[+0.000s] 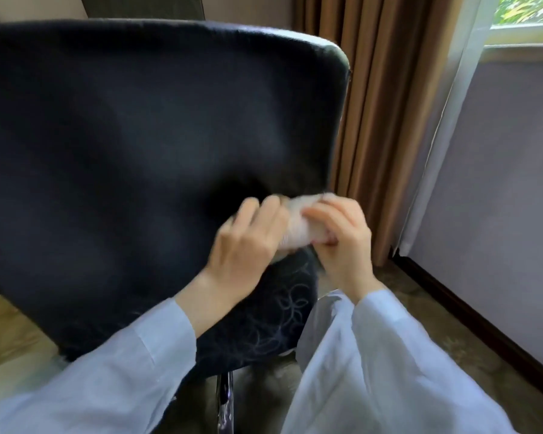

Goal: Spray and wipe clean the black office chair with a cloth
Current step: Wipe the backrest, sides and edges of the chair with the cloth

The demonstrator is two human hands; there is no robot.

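Midway, cloth (299, 225) between left hand (248, 245), right hand (344, 242)

The black office chair (132, 136) fills the left and centre of the view. Its backrest is dark fabric with a rounded upper right corner. The seat below carries a pale looping line pattern, and a chrome post shows under it. The cloth (298, 222) is pale, bunched and blurred. It sits at the backrest's lower right edge, gripped between the left hand (248, 242) and right hand (342, 242).
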